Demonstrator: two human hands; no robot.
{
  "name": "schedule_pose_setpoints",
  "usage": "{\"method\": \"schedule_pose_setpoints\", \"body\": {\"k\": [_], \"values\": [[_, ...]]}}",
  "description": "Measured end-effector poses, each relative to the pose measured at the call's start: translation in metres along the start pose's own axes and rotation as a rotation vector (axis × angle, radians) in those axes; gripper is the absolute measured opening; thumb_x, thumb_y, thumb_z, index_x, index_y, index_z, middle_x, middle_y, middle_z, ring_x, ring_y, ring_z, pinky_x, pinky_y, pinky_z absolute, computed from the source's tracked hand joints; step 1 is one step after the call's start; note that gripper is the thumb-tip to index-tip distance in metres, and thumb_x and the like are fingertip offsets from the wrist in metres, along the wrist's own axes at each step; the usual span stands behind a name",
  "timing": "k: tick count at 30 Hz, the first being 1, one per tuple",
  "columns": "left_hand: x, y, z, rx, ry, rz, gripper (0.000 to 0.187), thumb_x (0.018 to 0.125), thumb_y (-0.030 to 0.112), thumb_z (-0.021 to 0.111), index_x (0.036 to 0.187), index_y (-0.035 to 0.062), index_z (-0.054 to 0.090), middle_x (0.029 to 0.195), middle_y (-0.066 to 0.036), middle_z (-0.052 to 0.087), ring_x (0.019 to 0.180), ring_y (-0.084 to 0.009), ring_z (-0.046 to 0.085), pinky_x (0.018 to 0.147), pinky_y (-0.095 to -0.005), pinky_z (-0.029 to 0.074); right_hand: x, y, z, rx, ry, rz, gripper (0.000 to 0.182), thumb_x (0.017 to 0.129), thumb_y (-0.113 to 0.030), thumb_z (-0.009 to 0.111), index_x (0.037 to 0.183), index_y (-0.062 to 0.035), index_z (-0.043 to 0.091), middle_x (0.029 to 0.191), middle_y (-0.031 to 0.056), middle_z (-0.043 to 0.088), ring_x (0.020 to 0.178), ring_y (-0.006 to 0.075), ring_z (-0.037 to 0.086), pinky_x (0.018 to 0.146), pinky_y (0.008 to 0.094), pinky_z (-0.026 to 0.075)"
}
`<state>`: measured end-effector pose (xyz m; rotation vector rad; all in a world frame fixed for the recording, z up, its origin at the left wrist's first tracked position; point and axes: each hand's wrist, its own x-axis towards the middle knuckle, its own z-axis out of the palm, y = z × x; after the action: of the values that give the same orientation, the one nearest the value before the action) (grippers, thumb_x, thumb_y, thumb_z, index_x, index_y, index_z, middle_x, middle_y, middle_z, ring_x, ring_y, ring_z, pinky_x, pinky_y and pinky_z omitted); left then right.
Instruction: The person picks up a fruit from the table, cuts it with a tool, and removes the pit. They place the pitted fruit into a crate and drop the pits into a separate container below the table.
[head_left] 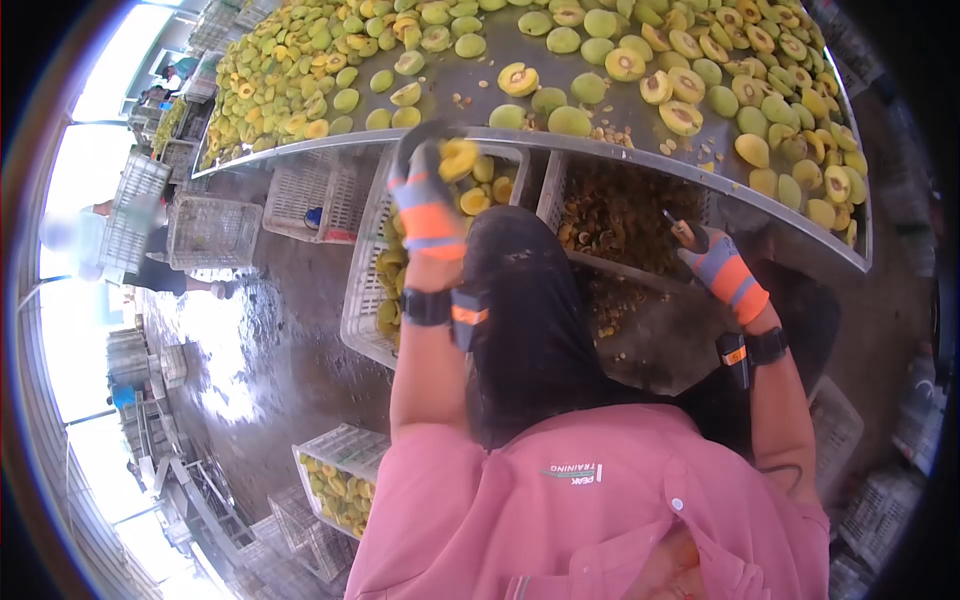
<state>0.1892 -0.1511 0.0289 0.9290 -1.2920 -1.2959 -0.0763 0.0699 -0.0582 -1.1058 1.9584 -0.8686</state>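
Two gloved hands, one tool, one fruit half by the left fingers; halves on the metal table [450,95] too many to count. One fruit crate [352,318] lies below the left hand [432,205], one scrap crate [549,195] ahead of the right hand [724,270]. The tool [683,232] is small and slim, with a brownish handle and a thin, darker metal tip. The fruit half [458,160] looks yellow, its edges smeared by blur (the whole left glove is smeared too). The tool's long axis runs aslant, tip up and to the left in the view, towards the table edge, butt end back in the right glove. Which way the fruit half's cut face points, and its long axis, I cannot tell. Hands are well apart. Right fingers are closed round the tool's handle, near the scrap crate, on the person's side of the table edge. Left fingers curve beside the fruit half, above the fruit crate and close to the table edge; whether they grip it, I cannot tell. Both gloves grey and orange; a dark strap [427,307] round each wrist.
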Motion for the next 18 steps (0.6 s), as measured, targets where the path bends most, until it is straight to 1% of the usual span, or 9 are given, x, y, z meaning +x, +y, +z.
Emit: {"method": "schedule_pose_setpoints", "body": {"k": [2,5,7,9,11,12,14,16,18], "values": [[-0.003,-0.007,-0.052,0.095,0.284,-0.142,0.021,0.088,0.006,0.048,0.102,0.005,0.064,0.091,-0.001,0.062,0.078,-0.0102,0.056,0.065,-0.0237,0.047,0.0,-0.01,-0.002,-0.001,-0.011,-0.026,0.03,0.076,-0.02,0.065,0.099,0.0001,0.063,0.079,0.0168,0.065,0.071,0.0254,0.062,0.067,0.0341,0.048],[-0.022,-0.074,-0.165,0.326,0.409,-0.026,0.019,0.089,0.009,0.049,0.101,0.0059,0.064,0.09,-0.002,0.063,0.079,-0.0111,0.056,0.07,-0.0248,0.047,0.008,-0.002,0.002,-0.149,-0.089,0.033,0.03,0.077,-0.016,0.067,0.1,0.0029,0.063,0.078,0.0154,0.066,0.069,0.019,0.059,0.065,0.033,0.047],[-0.047,-0.094,-0.204,0.331,0.48,-0.071,0.02,0.09,0.011,0.05,0.103,0.0039,0.063,0.091,-0.005,0.064,0.08,-0.0144,0.057,0.074,-0.0281,0.047,0.011,0.009,0.014,-0.128,-0.084,0.005,0.028,0.076,-0.019,0.066,0.095,0.002,0.062,0.075,0.017,0.064,0.069,0.0259,0.062,0.063,0.0354,0.047],[-0.063,-0.126,-0.244,0.635,0.616,-0.166,0.022,0.09,0.011,0.049,0.105,0.0002,0.061,0.095,-0.011,0.065,0.085,-0.0213,0.06,0.078,-0.0327,0.047,0.012,0.008,0.024,-0.119,-0.089,-0.033,0.027,0.076,-0.02,0.066,0.092,0.0017,0.062,0.073,0.0177,0.063,0.068,0.0291,0.063,0.061,0.0366,0.047],[-0.075,-0.124,-0.249,0.851,0.606,-0.287,0.024,0.09,0.01,0.048,0.107,-0.0005,0.061,0.098,-0.014,0.066,0.089,-0.0254,0.061,0.081,-0.0344,0.046,0.013,0.001,0.031,-0.119,-0.098,-0.075,0.027,0.076,-0.02,0.066,0.091,0.002,0.062,0.071,0.0175,0.063,0.066,0.0286,0.063,0.061,0.0366,0.047],[-0.081,-0.126,-0.252,0.958,0.594,-0.351,0.024,0.09,0.01,0.048,0.108,-0.0008,0.06,0.1,-0.015,0.066,0.091,-0.0275,0.061,0.082,-0.0353,0.046,0.014,-0.003,0.032,-0.09,-0.134,0.006,0.027,0.076,-0.021,0.067,0.091,0.0018,0.062,0.071,0.0161,0.063,0.065,0.0261,0.062,0.06,0.0358,0.047],[-0.091,-0.167,-0.287,0.956,0.593,-0.325,0.025,0.089,0.009,0.048,0.108,-0.0004,0.06,0.102,-0.017,0.066,0.094,-0.0285,0.061,0.083,-0.0355,0.046,0.018,0.002,0.04,-0.075,-0.139,0.033,0.027,0.077,-0.021,0.067,0.091,0.0016,0.062,0.07,0.0147,0.063,0.064,0.0241,0.061,0.06,0.0351,0.047],[-0.085,-0.172,-0.285,0.909,0.566,-0.254,0.025,0.089,0.009,0.048,0.109,-0.0003,0.06,0.103,-0.017,0.066,0.095,-0.0286,0.061,0.084,-0.0354,0.046,0.023,0.008,0.045,-0.06,-0.139,0.042,0.027,0.077,-0.021,0.068,0.092,0.0013,0.062,0.07,0.0137,0.063,0.063,0.0222,0.06,0.06,0.0346,0.046],[-0.075,-0.121,-0.241,0.822,0.522,-0.144,0.025,0.089,0.01,0.05,0.11,-0.0005,0.06,0.103,-0.017,0.065,0.095,-0.0277,0.061,0.084,-0.0352,0.045,0.026,0.01,0.05,-0.041,-0.148,0.032,0.028,0.077,-0.021,0.068,0.093,0.001,0.062,0.07,0.013,0.062,0.062,0.0202,0.059,0.06,0.0343,0.046]]}}
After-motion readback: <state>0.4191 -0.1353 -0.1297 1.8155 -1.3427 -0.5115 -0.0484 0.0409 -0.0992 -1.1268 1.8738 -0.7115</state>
